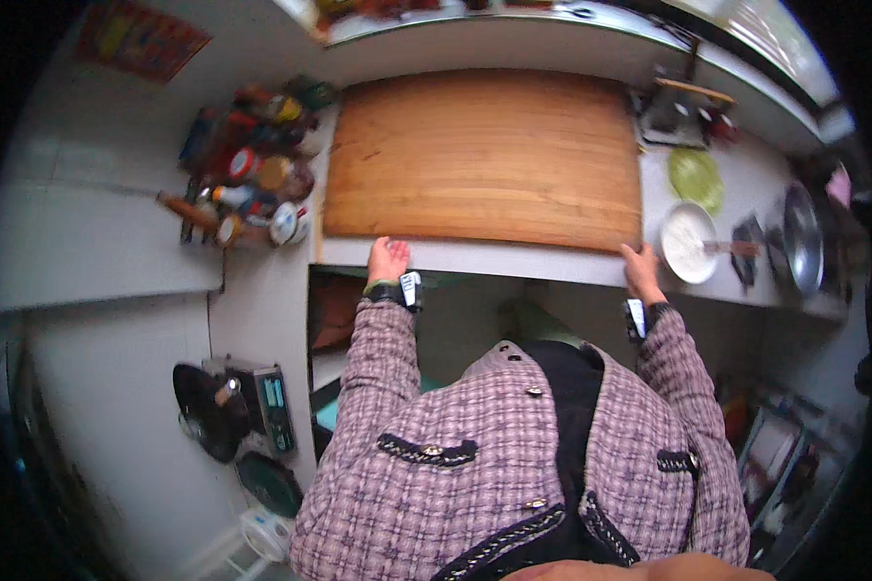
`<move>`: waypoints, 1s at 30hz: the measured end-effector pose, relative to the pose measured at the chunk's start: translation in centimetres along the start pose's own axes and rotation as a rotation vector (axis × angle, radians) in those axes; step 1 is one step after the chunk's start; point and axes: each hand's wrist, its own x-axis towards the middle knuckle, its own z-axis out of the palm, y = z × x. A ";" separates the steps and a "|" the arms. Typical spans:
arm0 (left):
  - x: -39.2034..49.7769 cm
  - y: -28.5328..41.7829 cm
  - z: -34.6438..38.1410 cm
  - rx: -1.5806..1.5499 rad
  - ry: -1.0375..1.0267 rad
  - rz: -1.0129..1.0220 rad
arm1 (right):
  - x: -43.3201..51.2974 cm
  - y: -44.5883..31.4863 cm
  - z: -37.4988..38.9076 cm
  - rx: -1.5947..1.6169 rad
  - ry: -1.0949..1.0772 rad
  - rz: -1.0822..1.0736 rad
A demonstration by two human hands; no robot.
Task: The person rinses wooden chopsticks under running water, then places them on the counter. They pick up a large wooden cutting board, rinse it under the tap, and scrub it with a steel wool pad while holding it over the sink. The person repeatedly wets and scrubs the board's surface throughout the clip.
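Note:
A large wooden board (483, 160) lies flat on the white counter (479, 260), its front edge a little back from the counter's edge. At the board's front left part is my left hand (388, 260), palm turned up, fingertips at the front edge; whether it grips the wood cannot be told. My right hand (642, 271) is at the front right corner, its thumb against the board and the other fingers partly hidden. Both wrists wear dark bands with a white piece. Just right of my right hand stands a white bowl of white powder (687, 250), with a utensil across its rim.
Jars and bottles (261, 171) crowd the counter left of the board. On the right are a green round item (695, 179), a knife rack (672, 120) and a metal basin (803, 238). A windowsill (479, 22) runs behind. Open shelving (458, 312) lies below.

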 end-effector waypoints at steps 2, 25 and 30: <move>0.1 1.2 -0.8 0.035 0.110 0.138 | 0.7 0.5 0.1 -0.016 0.044 0.023; 5.1 13.2 -3.9 1.185 0.469 0.626 | 2.1 3.4 -0.1 0.299 -0.007 0.427; 5.4 13.3 -4.0 1.180 0.476 0.587 | 2.9 5.3 0.6 0.189 0.122 0.330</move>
